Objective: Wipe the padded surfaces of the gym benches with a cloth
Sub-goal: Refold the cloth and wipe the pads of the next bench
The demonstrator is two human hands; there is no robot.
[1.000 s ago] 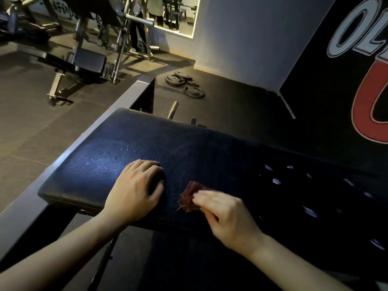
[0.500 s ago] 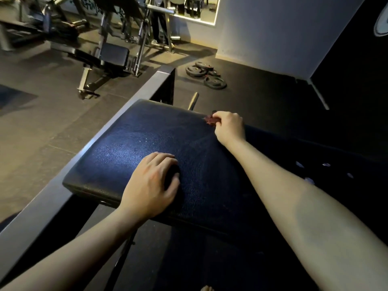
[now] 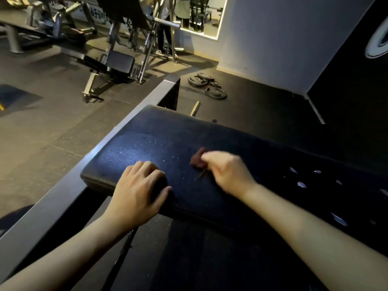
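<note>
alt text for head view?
A person's right hand grips a dark red cloth on a black padded bench, while the left hand rests on its near edge. Beyond, weight plates lie on the gym floor.

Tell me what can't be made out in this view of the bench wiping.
Right hand and dark red cloth: motion-blurred in the head view; exact grip unclear.
Under the left hand: its own back hides where it meets the bench pad.
Wall logo: cut off by the right edge.
Weight plates: too small and dim to read markings.
</note>
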